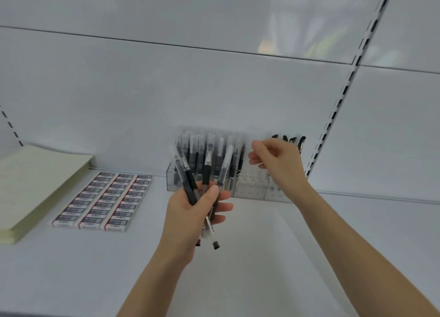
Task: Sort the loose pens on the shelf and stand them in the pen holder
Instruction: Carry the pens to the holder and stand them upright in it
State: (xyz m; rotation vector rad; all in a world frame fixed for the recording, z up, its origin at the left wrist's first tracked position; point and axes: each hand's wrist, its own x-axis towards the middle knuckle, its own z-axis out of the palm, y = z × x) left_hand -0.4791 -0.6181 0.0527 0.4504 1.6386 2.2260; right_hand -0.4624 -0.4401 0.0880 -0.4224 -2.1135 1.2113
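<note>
- We are mid-way through the filling step: our left hand grips a fanned bundle of loose pens, fingers and thumb wrapped round their middles, caps up and the lower ends poking out below the palm.
- Our right hand is raised in front of the pen holder, thumb and fingers slack and parted. We see nothing between them, so we judge it empty.
- The clear holder sits at the back of the shelf, against the rear panel. Its left part is packed with standing pens; the stretch under our right hand shows bare holes; a few dark-clipped pens stand at its far right, partly hidden by the hand.
- The bundle is just in front of the filled rows and overlaps them in the head view, so which pens are already seated there is hard to tell.
- We judge that the next move is for the right hand to come across, pinch one pen out of the fan near its cap, and lower it point-down into a free hole.
- That calls for drawing a single pen without dragging its neighbours loose, and keeping it upright so it drops into one hole, not across two.
- To the left, rows of small boxed erasers and a stack of pale notepads lie well apart from the work.
</note>
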